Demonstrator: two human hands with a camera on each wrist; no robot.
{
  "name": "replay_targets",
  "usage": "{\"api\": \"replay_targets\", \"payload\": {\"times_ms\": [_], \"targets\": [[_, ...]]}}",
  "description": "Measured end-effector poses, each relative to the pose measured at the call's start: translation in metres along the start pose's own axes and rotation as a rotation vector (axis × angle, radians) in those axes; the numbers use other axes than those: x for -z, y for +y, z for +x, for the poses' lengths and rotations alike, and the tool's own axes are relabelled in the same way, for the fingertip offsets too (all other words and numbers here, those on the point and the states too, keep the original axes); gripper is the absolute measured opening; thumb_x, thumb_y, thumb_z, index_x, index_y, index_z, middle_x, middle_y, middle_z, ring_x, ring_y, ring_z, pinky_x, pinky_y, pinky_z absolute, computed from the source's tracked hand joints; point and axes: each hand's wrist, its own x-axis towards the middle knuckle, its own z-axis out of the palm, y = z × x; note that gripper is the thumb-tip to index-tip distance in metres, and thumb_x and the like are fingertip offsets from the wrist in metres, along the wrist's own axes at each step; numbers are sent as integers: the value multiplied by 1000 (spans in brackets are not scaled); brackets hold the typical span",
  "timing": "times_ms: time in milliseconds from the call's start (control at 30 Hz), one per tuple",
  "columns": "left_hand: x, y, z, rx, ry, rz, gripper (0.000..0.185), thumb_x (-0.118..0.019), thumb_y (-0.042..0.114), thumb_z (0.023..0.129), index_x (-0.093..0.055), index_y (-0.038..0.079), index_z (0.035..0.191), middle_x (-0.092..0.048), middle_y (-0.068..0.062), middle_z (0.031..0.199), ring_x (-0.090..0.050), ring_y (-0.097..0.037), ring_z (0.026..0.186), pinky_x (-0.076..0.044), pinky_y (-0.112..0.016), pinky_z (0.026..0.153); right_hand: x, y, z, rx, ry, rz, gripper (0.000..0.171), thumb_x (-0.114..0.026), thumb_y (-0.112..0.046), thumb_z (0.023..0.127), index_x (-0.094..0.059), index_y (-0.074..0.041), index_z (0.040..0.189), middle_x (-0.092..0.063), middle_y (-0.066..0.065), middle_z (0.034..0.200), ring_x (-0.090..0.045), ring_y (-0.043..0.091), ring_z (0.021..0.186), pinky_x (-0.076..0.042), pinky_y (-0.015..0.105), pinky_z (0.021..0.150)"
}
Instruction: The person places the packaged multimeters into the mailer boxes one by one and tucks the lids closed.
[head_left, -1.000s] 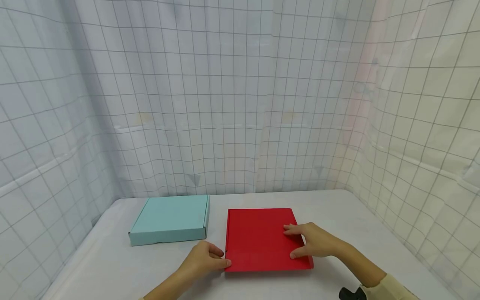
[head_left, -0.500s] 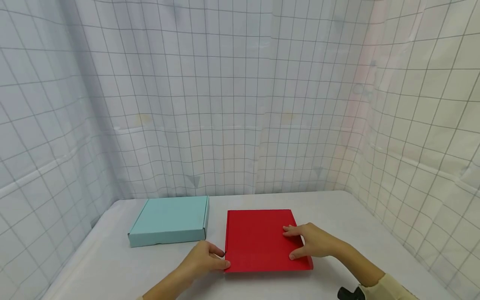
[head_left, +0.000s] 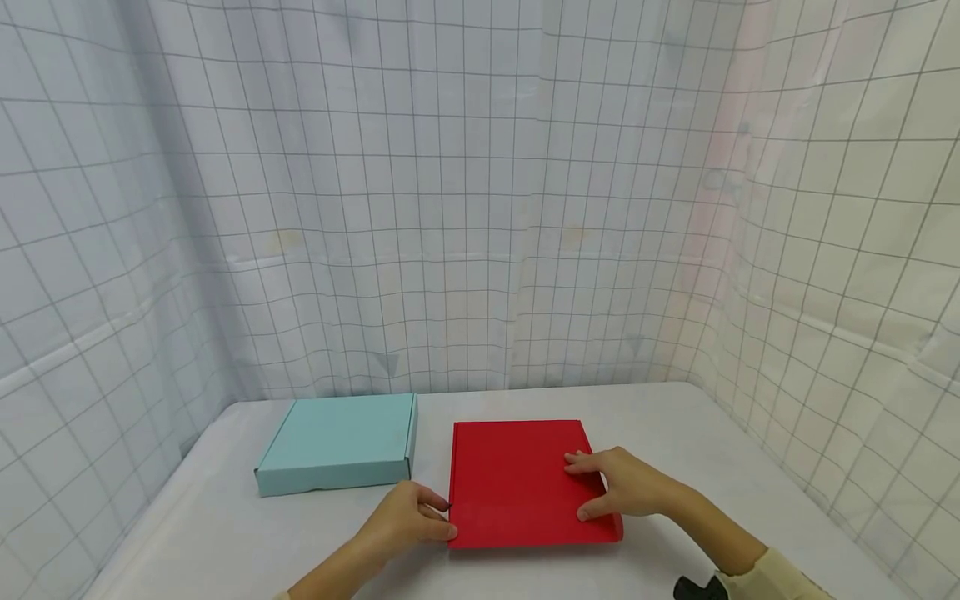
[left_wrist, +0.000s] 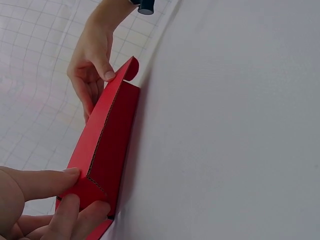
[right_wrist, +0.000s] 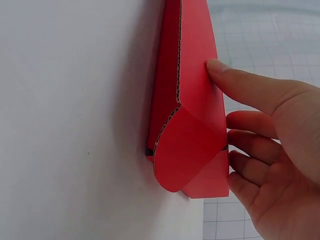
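A red cardboard box [head_left: 517, 475] lies at the middle of the table, its lid folded over. In both wrist views, the lid's front panel [right_wrist: 200, 60] slants down over a dark gap. My left hand [head_left: 408, 521] pinches the front left corner, thumb on the panel and fingertips on the side tab [left_wrist: 90, 190]. Across the right side of the lid rests my right hand [head_left: 626, 483], thumb and fingers spread on the red surface. Just below that thumb, the right wrist view shows a rounded side tab [right_wrist: 182, 150] sticking out.
A closed light blue cardboard box [head_left: 337, 442] lies left of the red one. White cloth covers the table [head_left: 645, 408]. Checked white curtains [head_left: 480, 208] close off the back and both sides.
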Motion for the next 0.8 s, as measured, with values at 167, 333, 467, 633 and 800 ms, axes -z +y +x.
{"api": "replay_targets", "payload": {"times_ms": [167, 333, 467, 633, 800], "targets": [[1, -2, 1, 2, -3, 1, 38, -84, 2, 83, -66, -14, 112, -76, -11, 90, -74, -24, 82, -61, -40, 80, -2, 1, 0, 2, 6, 5, 64, -85, -35, 87, -65, -3, 138, -55, 9, 151, -46, 35, 141, -47, 47, 108], [1, -2, 1, 7, 17, 54, 40, -85, 6, 83, -67, -12, 114, -76, -9, 89, -72, -23, 85, -60, -43, 80, -4, 1, -1, 0, 17, 5, 63, -84, -35, 88, -65, -3, 138, -55, 9, 151, -46, 36, 141, -47, 49, 107], [1, -1, 2, 12, 31, 91, 41, -86, 7, 83, -67, -10, 115, -75, -7, 89, -70, -22, 85, -59, -44, 80, -4, -1, -2, 0, 23, 1, 63, -84, -35, 88, -65, -3, 138, -54, 10, 151, -46, 37, 141, -47, 50, 106], [1, 1, 2, 11, 34, 116, 40, -86, 7, 83, -68, -9, 115, -75, -5, 88, -70, -21, 84, -58, -44, 80, -3, -2, -3, 6, 24, -23, 63, -85, -35, 87, -65, -3, 138, -55, 11, 150, -48, 38, 139, -50, 49, 105], [1, 3, 2, -3, 36, 147, 41, -86, 7, 82, -68, -9, 116, -74, -4, 86, -69, -21, 83, -58, -44, 78, -1, -4, -3, 15, 34, -47, 60, -85, -36, 87, -68, -4, 135, -57, 10, 147, -52, 36, 135, -50, 48, 104]]}}
